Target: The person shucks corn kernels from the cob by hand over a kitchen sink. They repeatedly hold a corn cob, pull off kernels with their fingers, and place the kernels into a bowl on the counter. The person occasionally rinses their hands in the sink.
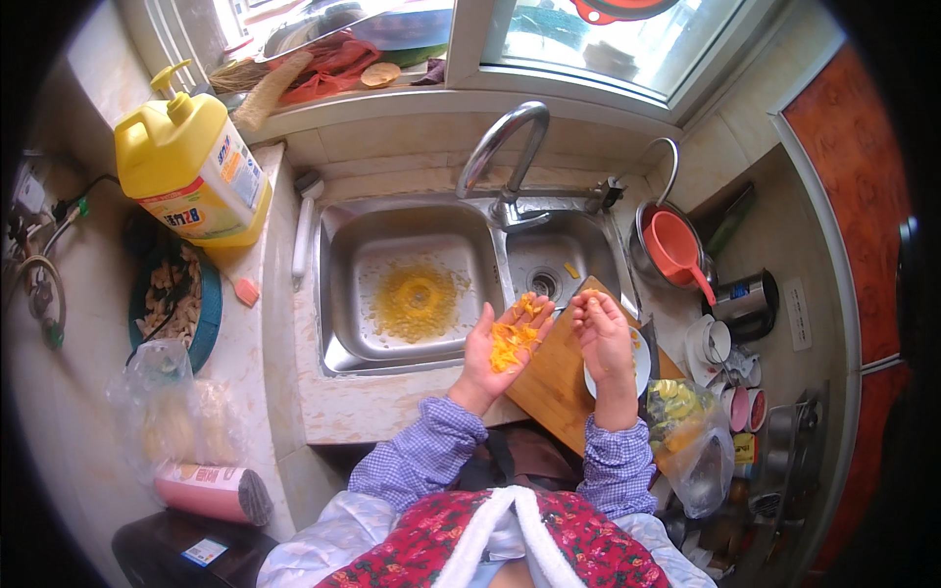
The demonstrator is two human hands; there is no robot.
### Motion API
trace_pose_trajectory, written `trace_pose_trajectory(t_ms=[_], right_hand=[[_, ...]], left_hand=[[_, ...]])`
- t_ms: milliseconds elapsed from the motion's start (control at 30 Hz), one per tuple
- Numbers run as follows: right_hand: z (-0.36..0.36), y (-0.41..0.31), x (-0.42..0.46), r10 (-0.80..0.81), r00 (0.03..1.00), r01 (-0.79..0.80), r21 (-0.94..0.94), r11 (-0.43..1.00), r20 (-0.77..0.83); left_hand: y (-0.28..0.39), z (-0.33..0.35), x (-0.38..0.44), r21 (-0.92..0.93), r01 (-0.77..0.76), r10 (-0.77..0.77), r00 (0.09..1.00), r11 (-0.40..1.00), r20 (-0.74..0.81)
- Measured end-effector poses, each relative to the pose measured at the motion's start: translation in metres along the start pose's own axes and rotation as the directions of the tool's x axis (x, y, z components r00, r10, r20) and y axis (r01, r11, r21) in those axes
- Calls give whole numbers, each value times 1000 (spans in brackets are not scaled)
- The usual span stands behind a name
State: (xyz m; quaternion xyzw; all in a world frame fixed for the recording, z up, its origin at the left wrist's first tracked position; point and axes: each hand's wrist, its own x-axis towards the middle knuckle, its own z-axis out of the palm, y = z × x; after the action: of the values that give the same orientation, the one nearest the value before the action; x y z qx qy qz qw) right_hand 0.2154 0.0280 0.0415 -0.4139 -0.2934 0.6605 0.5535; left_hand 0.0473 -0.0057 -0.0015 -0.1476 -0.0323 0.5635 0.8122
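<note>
My left hand (481,360) is turned palm up over the front edge of the sink, holding a small heap of stringy orange pulp (511,345). Some strands of it lie along the fingers. Close to its right, above a wooden cutting board (548,382), my right hand (606,331) has its fingertips pinched around a small orange bit (588,292). A white plate (641,367) on the board is partly hidden by my right hand and wrist. Yellowish water or residue (419,294) pools around the drain of the large steel basin (360,242).
A chrome faucet (514,191) rises behind the small basin (595,242). Right of it, an orange dipper (673,239) rests in a metal pot. A plastic bag of green and yellow pieces (673,411) lies beside the board. At left stands a yellow detergent jug (184,154).
</note>
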Motion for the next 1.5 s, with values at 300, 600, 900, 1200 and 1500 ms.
trace_pose_trajectory(t_ms=[300, 600, 900, 1200, 1500], right_hand=[[-142, 10, -19, -169, 979, 17, -782, 623, -114], [-57, 10, -22, -127, 984, 56, -456, 888, -127], [15, 57, -66, 136, 986, -137, -6, 990, -95], [-78, 29, -168, -20, 892, 99, 152, 983, -452], [-199, -90, -283, -446, 715, 223, -430, 875, -537]], left_hand=[[64, -19, 3, 37, -160, 161, 986, 986, -31], [54, -18, 2, 105, -178, 193, 969, 978, -156], [57, -21, 8, 98, -59, 92, 925, 993, -369], [3, -32, -2, 44, 98, -74, 924, 994, -375], [-277, -25, -39, 96, 704, -570, 640, 704, -515]])
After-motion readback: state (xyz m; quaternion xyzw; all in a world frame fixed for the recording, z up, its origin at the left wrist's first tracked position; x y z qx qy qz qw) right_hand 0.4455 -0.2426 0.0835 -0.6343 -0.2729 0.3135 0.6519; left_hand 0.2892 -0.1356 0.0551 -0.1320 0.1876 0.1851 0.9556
